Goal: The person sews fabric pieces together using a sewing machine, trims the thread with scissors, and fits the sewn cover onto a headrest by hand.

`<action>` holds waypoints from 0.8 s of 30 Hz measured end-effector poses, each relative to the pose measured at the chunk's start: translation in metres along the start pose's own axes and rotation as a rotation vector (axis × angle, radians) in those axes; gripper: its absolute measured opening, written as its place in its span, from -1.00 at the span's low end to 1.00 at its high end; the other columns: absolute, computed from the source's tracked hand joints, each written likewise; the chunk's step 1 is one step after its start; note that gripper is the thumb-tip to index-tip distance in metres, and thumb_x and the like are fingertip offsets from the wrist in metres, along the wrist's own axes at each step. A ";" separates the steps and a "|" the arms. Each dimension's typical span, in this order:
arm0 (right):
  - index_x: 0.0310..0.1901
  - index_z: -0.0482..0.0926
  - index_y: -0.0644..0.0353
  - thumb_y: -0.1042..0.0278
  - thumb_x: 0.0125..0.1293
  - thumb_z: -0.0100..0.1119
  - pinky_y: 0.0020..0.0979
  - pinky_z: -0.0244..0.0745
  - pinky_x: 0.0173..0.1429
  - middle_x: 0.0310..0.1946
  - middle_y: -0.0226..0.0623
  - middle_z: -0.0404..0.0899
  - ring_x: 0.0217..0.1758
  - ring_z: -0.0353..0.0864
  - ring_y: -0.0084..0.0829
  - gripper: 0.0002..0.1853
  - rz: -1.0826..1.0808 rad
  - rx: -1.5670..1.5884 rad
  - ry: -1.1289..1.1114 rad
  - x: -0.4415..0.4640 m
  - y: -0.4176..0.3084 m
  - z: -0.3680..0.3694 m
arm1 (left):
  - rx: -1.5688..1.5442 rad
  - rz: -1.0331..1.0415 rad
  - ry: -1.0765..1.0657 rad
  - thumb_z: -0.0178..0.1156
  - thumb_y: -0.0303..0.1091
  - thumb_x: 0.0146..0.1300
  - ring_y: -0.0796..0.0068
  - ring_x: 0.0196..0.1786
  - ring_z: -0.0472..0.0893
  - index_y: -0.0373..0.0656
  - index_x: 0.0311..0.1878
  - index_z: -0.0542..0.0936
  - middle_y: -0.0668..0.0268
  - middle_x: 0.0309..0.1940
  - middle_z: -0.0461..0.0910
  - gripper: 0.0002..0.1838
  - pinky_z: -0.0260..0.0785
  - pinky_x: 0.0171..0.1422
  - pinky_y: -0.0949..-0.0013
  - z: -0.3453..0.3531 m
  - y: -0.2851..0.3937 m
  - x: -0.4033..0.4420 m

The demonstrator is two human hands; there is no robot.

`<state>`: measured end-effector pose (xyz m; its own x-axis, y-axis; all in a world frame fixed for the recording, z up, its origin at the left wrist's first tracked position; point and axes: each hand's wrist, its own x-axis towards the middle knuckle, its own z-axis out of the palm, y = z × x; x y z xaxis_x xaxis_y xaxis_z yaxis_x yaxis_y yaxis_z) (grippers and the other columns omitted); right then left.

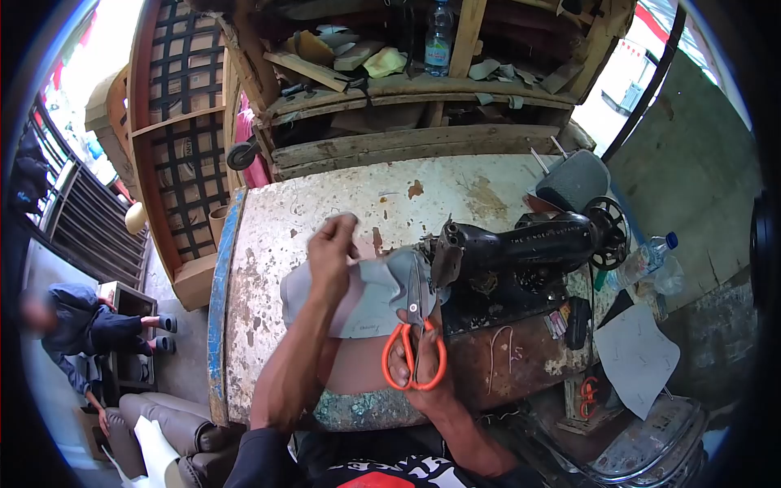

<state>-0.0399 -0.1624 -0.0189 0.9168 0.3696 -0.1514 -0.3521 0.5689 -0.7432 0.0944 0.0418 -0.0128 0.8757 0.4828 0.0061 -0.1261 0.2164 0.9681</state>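
Observation:
Orange-handled scissors [413, 308] point away from me, blades nearly together, over the edge of a grey piece of material [366, 305]. My right hand [416, 370] grips them from below, with its fingers around the handles. My left hand [332, 248] is raised over the far side of the grey piece, fingertips pinched together; anything in them is too small to make out. Handwriting shows on the grey piece, and a pinkish-brown area lies below it. Close by on the right stands a black sewing machine [521, 252], its needle end next to the scissor blades.
The worn table [277, 211] has a blue left edge [220, 325]. Behind it stands a wooden shelf [423, 142] with a water bottle [438, 41]. Another bottle [647, 260] and a pale sheet [639, 358] are at right. A person [89, 321] sits far left.

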 end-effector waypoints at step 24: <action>0.58 0.33 0.37 -0.34 0.58 0.10 -0.53 0.40 -0.48 -0.40 -0.42 0.45 -0.51 0.46 -0.63 -0.10 0.026 -0.433 -0.099 -0.075 -0.024 -0.043 | 1.456 0.588 -0.983 0.49 -0.27 0.11 0.09 0.16 0.72 0.04 0.00 0.84 0.27 0.08 0.75 -0.66 0.52 0.31 -0.03 0.067 -0.005 0.049</action>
<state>-0.0916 -0.2357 -0.0175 0.8785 0.4607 -0.1264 -0.2445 0.2062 -0.9475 0.1690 0.0071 -0.0006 0.8629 -0.5052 -0.0106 -0.4921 -0.8450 0.2092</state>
